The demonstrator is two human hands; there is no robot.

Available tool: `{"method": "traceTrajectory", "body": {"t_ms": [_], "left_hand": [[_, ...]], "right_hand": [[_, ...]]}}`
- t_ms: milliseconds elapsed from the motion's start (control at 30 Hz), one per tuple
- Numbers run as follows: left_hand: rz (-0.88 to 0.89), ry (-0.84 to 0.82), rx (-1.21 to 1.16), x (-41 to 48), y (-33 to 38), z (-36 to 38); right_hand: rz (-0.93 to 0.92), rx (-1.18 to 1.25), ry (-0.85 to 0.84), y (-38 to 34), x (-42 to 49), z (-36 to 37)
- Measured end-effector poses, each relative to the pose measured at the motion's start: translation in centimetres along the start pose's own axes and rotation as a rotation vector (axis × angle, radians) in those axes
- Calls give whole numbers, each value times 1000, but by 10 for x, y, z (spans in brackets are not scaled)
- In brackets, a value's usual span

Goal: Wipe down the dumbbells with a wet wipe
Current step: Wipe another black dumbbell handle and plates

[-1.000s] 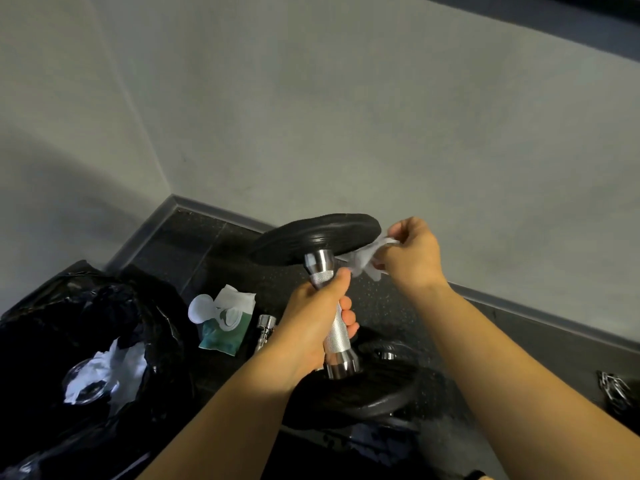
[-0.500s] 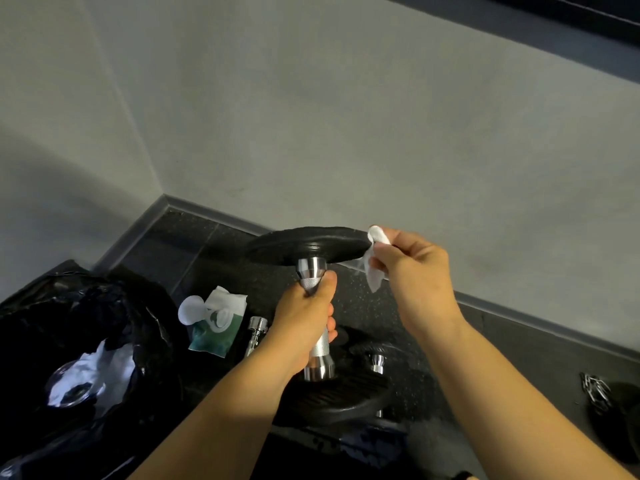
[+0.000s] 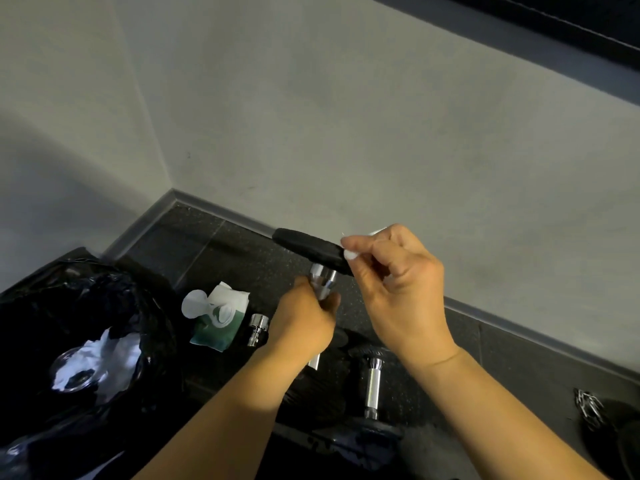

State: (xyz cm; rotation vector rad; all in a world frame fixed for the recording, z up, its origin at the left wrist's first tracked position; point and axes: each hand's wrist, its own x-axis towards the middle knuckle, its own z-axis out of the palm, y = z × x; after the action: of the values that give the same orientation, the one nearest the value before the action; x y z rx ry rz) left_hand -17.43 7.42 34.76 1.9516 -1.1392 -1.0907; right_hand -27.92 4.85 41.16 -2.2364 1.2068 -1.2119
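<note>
A: Two hands, so what are the fingers doing?
B: The right hand [image 3: 398,289] pinches a wipe [image 3: 349,253] against the rim of the dumbbell [image 3: 323,280] plate [image 3: 311,249]. The left hand [image 3: 304,327] is curled round the handle, holding it above the floor [image 3: 214,247].
A: And around them?
B: A second dumbbell [image 3: 372,386] lies below, with a wipe pack [image 3: 221,320] and a black bag [image 3: 69,306] to the left.

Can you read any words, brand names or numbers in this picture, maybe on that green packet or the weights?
None can be read.
Green and white wipe packet on the floor: print too blurred to read.
Dumbbell held by the left hand: black plate seen edge-on, no number shows.
Wet wipe pinched in the right hand: blank.
Second dumbbell on the floor: no marking visible.
</note>
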Motion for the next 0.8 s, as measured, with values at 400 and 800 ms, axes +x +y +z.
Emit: {"method": "traceTrajectory", "body": {"t_ms": [400, 800], "left_hand": [[25, -47, 361, -14, 3, 3], [156, 38, 375, -19, 6, 11]], "right_hand": [[-221, -249, -516, -6, 41, 11], [541, 40, -928, 41, 115, 50]]}}
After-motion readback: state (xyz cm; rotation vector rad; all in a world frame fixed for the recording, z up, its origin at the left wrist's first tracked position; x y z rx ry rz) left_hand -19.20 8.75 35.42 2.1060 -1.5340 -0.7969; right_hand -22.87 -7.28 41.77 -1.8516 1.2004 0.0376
